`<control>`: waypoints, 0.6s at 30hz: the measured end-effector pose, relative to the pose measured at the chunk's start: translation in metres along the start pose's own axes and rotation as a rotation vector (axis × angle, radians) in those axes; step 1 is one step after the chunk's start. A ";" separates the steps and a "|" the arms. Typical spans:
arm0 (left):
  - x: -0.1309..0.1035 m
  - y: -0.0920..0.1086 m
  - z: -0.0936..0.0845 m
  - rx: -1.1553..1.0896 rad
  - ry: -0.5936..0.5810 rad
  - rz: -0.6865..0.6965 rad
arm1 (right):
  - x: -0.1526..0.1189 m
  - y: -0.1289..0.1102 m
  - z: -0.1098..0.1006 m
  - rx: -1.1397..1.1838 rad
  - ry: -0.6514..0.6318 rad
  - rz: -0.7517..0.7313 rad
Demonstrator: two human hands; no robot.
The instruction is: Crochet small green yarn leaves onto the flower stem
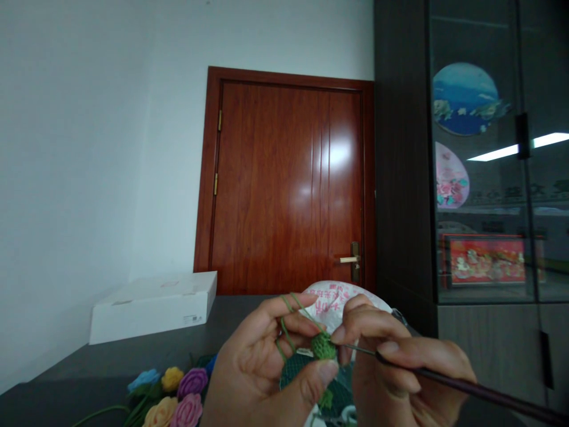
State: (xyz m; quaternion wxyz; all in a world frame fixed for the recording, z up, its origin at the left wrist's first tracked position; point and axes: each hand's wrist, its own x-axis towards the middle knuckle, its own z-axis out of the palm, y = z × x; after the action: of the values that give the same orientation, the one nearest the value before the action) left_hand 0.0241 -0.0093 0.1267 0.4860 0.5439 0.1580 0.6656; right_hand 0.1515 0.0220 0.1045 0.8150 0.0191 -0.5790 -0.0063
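Note:
Between thumb and fingers, my left hand [271, 362] pinches a small green crocheted piece [323, 346]. Green yarn [287, 335] loops around the fingers of that hand and runs to the piece. My right hand [400, 362] grips a crochet hook [466, 386] with a dark handle and a thin metal shaft. The shaft's tip meets the right side of the green piece, close to my right fingertips; the very end is hidden.
Crocheted flowers [187, 410] lie at the lower left. A white box [153, 305] rests on the dark table [66, 379]. Behind my hands are a white bag with pink print [331, 296] and green mesh [293, 370]. A glass cabinet [484, 219] stands right.

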 end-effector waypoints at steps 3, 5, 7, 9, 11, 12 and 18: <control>0.000 0.000 0.000 -0.012 -0.006 -0.009 | 0.002 0.000 -0.002 -0.007 -0.063 -0.035; 0.000 0.000 0.000 0.003 -0.008 -0.021 | 0.004 0.000 -0.001 0.028 -0.025 -0.028; 0.001 0.001 -0.001 0.021 -0.002 -0.034 | 0.004 0.001 0.002 0.085 0.021 0.015; 0.001 0.001 -0.002 0.023 0.005 -0.045 | 0.005 0.000 0.005 0.132 0.035 0.063; 0.003 0.002 -0.003 0.011 0.003 -0.051 | 0.006 0.000 0.007 0.158 0.029 0.109; 0.004 0.001 -0.004 0.004 -0.002 -0.054 | 0.006 -0.001 0.008 0.164 0.024 0.132; 0.005 0.000 -0.005 -0.027 -0.057 -0.087 | 0.007 -0.001 0.007 0.187 0.007 0.197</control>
State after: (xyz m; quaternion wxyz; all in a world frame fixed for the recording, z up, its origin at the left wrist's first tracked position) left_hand 0.0200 -0.0037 0.1279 0.5261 0.5486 0.1585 0.6302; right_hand 0.1476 0.0202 0.1137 0.8084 0.0384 -0.5733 0.1278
